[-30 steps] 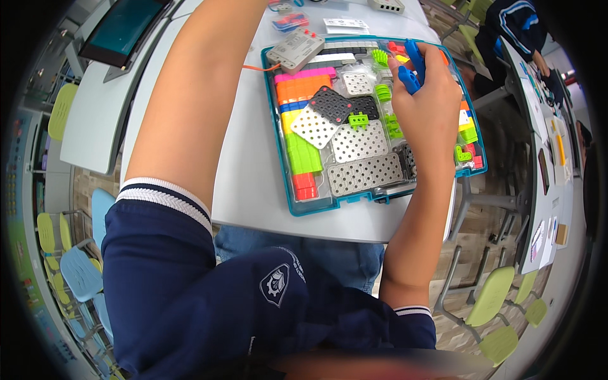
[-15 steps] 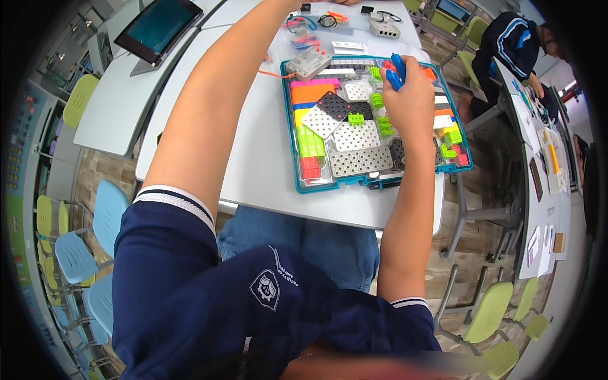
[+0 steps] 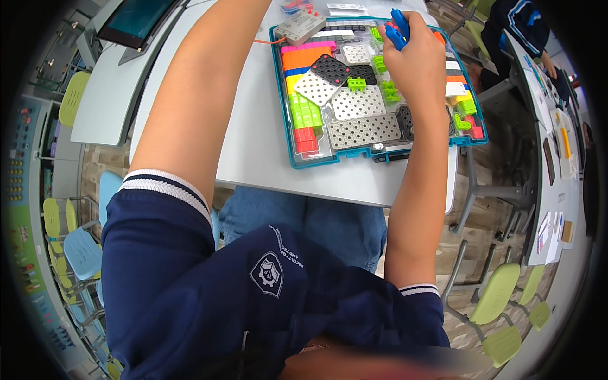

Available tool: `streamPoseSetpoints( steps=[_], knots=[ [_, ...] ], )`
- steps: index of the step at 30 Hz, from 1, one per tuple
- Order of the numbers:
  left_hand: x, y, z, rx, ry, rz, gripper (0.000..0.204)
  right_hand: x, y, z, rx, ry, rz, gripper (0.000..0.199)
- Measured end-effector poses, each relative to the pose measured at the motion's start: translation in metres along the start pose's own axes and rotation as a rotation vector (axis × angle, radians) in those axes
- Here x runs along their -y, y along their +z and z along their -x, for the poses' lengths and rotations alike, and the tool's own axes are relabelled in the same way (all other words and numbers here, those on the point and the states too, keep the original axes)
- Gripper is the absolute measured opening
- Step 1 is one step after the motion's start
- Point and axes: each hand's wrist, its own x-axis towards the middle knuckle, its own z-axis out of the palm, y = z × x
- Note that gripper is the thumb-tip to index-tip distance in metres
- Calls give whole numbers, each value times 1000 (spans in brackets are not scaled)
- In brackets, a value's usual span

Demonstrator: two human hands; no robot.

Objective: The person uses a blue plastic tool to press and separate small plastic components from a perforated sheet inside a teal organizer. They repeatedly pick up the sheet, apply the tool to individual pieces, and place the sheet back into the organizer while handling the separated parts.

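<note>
My right hand (image 3: pixel 420 58) is closed around a blue plastic piece with two prongs (image 3: pixel 397 37), its exact kind not clear. The hand is above the right part of a teal-rimmed building-kit case (image 3: pixel 316 163). Sorted in the case are orange blocks (image 3: pixel 308 59), green blocks (image 3: pixel 305 113), red blocks (image 3: pixel 306 140) and a grey perforated plate (image 3: pixel 364 130). A white-and-black perforated plate pair (image 3: pixel 323 79) lies tilted on top, near a small green connector (image 3: pixel 356 84). My left forearm (image 3: pixel 202 95) reaches beyond the top edge, so my left hand is out of sight.
A grey electronic box (image 3: pixel 301 26) with an orange cable is at the case's far-left corner. The white table (image 3: pixel 253 152) ends just before my lap. At the upper left is a dark screen (image 3: pixel 136 22). Another person (image 3: pixel 516 31) sits at a table on the right.
My view has tilted, so the case and table appear higher and the far items have left the top edge. My right hand still grips the blue piece.
</note>
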Motion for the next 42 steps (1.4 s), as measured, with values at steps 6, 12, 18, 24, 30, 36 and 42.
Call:
streamPoseSetpoints(
  steps=[6, 12, 18, 24, 30, 36, 42],
  knots=[
    [-20, 1, 30, 10, -10, 100, 11, 0, 0, 0, 32, 46, -40, 39],
    [-19, -2, 39, 21, -19, 138, 13, -4, 3, -1, 10, -15, 24, 40],
    [-19, 4, 44, 57, -23, 166, 14, -7, 3, -1, 8, 12, -17, 40],
    [-16, 11, 50, -43, -122, 210, 20, -2, 0, -1, 13, -12, -58, 32],
    [-26, -7, 62, 11, -60, 523, 23, -1, -1, -1, 23, -4, -34, 39],
    [-56, 2, 150, 155, -50, 749, 22, 4, 1, -2, 17, 47, -72, 40],
    [-48, 39, 244, 141, -282, 1083, 28, -5, 1, -4, -71, 13, -93, 41]
  ],
)
